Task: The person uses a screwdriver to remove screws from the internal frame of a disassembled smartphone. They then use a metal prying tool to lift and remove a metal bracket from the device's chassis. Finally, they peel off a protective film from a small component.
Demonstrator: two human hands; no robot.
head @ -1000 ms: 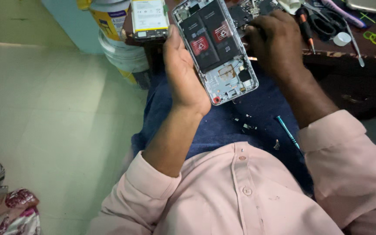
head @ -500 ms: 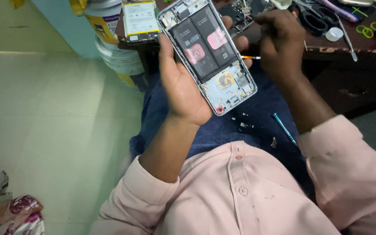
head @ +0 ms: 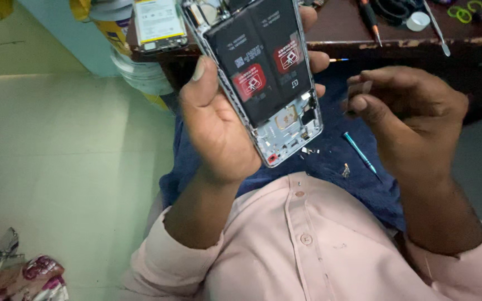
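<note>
bench (head: 408,40): dark wooden one across the far side, edge chipped. I can see a screwdriver (head: 370,15), a white round cap (head: 418,21) and some green rings (head: 463,12) lying on it.

lap cloth (head: 330,161): dark blue fabric over the knees, under both hands. This is where I'd worry, since loose bits sit right on it.

opened phone (head: 263,78): back cover off, black battery with red stickers facing me. It's up in the air over the lap, near the bench edge. Long axis runs far-left to near-right, and the end with the small boards points down toward my chest while the top end runs out of frame.

left hand (head: 218,125): wrapped round the phone's left edge, thumb up along the frame, fingers curled behind and showing on the right side. It's a one-handed edge grip, so my guess is a slip could drop it onto the lap or floor.

right hand (head: 414,120): closed in a pinch on a tiny grey part (head: 362,88), just right of the phone. Can't tell what the part is.

teal tool (head: 360,151): thin, lying loose on the cloth, slanted. Could roll off if a knee shifts.

small screws (head: 345,170): loose on the cloth, easy to lose.
</note>
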